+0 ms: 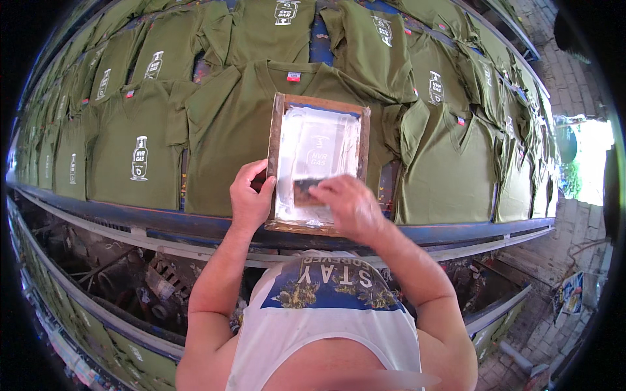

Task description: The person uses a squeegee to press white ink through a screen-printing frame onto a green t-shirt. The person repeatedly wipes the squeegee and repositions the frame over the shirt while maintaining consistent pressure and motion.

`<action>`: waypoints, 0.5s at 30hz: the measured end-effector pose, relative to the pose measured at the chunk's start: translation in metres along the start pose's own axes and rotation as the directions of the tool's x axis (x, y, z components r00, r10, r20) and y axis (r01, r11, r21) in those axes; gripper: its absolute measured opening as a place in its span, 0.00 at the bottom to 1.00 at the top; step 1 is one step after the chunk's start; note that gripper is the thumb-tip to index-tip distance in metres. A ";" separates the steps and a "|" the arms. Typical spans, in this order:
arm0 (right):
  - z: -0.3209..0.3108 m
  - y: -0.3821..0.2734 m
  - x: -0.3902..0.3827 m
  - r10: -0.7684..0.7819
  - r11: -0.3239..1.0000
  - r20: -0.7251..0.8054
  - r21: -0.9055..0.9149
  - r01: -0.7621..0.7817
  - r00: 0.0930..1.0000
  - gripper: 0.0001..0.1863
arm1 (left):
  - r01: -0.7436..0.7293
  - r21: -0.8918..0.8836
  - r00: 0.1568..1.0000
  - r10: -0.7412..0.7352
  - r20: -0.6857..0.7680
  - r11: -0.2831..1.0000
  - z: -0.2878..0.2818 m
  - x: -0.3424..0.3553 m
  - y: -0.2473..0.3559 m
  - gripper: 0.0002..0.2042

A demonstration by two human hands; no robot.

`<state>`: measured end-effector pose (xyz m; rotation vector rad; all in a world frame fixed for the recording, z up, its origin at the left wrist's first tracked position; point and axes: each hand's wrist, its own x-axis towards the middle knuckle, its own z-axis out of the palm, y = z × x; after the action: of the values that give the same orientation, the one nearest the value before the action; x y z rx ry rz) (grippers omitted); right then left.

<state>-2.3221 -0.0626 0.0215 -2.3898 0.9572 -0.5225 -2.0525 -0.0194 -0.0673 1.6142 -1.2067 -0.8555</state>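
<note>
Wood-framed white screen [317,159]: left hand [250,199] clamps its edge, right hand [349,205] pinches squeegee [305,191].

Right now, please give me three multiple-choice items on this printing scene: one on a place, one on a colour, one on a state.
1. Where does the wooden printing frame lie?
A. on a green shirt
B. on the floor
C. on a chair

2. What colour are the shirts?
A. red
B. olive green
C. white

3. What does the right hand do?
A. hangs free
B. holds a small squeegee on the screen
C. grips a sleeve

Answers: 1 A, the frame rests on the middle shirt. 2 B, every shirt on the table looks olive green. 3 B, its fingers press the squeegee while the left hand steadies the frame's edge.
</note>
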 end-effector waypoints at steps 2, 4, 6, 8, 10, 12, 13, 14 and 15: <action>0.002 -0.021 -0.017 0.014 1.000 0.071 0.014 -0.015 0.997 0.27 | 0.040 -0.035 0.999 -0.040 0.007 0.999 0.000 0.000 0.001 0.20; -0.004 -0.023 -0.022 -0.004 0.999 0.114 0.037 -0.001 0.993 0.27 | 0.032 -0.040 0.999 -0.032 0.003 0.999 0.000 -0.001 0.002 0.20; -0.011 -0.011 -0.014 -0.020 0.999 0.157 0.048 0.013 0.987 0.25 | 0.010 -0.029 1.000 -0.010 0.000 1.000 0.000 -0.001 0.003 0.20; -0.020 0.015 0.006 0.020 0.999 0.188 0.037 -0.027 0.982 0.23 | -0.035 0.003 0.999 0.035 -0.002 0.999 0.000 -0.001 0.004 0.20; -0.026 0.043 0.033 0.032 0.999 0.140 0.009 -0.034 0.990 0.21 | 0.044 -0.030 0.999 -0.044 0.002 0.999 0.000 -0.001 0.005 0.20; -0.027 0.068 0.060 0.060 0.998 0.031 -0.014 -0.060 0.998 0.19 | 0.075 -0.044 0.997 -0.075 0.002 0.996 0.001 -0.001 0.004 0.20; -0.027 0.078 0.072 0.101 0.995 -0.011 -0.015 -0.102 0.995 0.18 | 0.062 -0.040 0.998 -0.062 0.001 0.997 0.001 -0.001 0.004 0.20; -0.029 0.086 0.081 0.103 0.994 -0.054 -0.042 -0.106 0.993 0.19 | 0.073 -0.036 0.997 -0.073 0.004 0.997 0.001 -0.001 0.004 0.20; -0.029 0.089 0.085 0.092 0.995 -0.084 -0.024 -0.095 0.992 0.20 | 0.026 -0.007 1.000 -0.026 -0.006 1.000 0.001 -0.002 0.003 0.20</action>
<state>-2.3264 -0.1880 0.0065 -2.3507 1.1136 -0.5797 -2.0545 -0.0183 -0.0642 1.6286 -1.1796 -0.8703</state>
